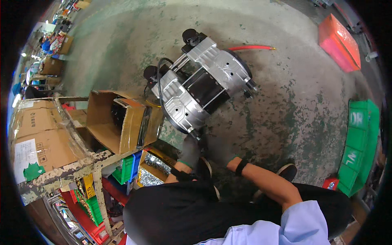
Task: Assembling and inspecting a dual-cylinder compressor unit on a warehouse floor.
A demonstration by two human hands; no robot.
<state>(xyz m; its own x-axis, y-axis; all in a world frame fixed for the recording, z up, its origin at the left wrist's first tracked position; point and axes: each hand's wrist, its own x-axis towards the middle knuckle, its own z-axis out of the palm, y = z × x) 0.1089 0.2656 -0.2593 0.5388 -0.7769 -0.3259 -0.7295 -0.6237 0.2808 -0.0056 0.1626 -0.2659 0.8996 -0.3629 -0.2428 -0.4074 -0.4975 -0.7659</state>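
A silver twin-head compressor pump (185,107) with a black middle section (207,90) lies at an angle on the floor in front of me. Black round caps (190,36) stick out at its far end, and a black fitting (194,134) points from its near end toward me. My left hand (189,152), in a grey glove, is right by that fitting; whether it touches is unclear. To its right, my right hand (219,150), also gloved, reaches in low beside the pump. The fingers of both hands blur into the dark floor, so their grip is hidden.
A red hose (252,47) lies beyond the pump. On the left stands a worn rack (98,185) with an opened cardboard box (103,126), a closed carton (45,126) and parts bins. Green bins (359,151) and an orange-red box (338,44) stand at right.
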